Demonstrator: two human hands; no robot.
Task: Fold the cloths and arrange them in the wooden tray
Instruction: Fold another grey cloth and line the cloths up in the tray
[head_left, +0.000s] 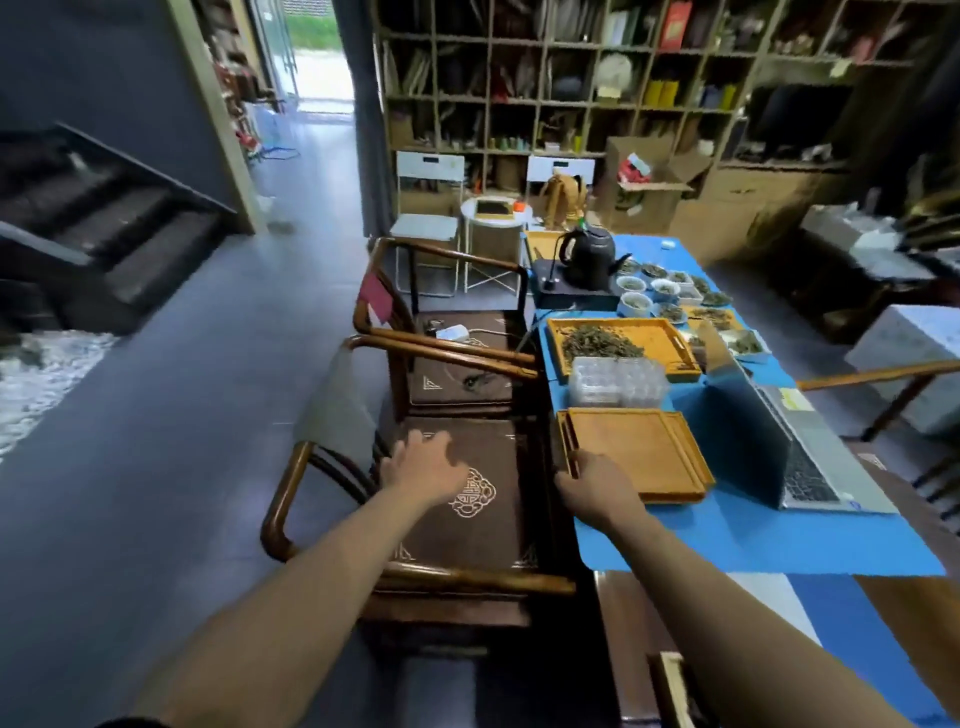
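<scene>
An empty wooden tray (636, 452) lies on the blue table, near its left edge. My right hand (597, 486) is at the tray's near left corner, its fingers curled on the rim. A grey cloth (337, 400) hangs over the armrest of the near wooden chair (291, 483). A dark red cloth (375, 297) hangs on the back of the farther chair. My left hand (421, 467) hovers with relaxed fingers over the near chair's brown cushion (467, 499), to the right of the grey cloth, holding nothing.
On the blue table (727, 540) stand an open laptop (769, 447), a second tray with tea leaves (621, 345), a clear plastic box (615, 382), several small bowls (649, 291) and a black kettle (589, 257). Stairs are at the left, shelves at the back.
</scene>
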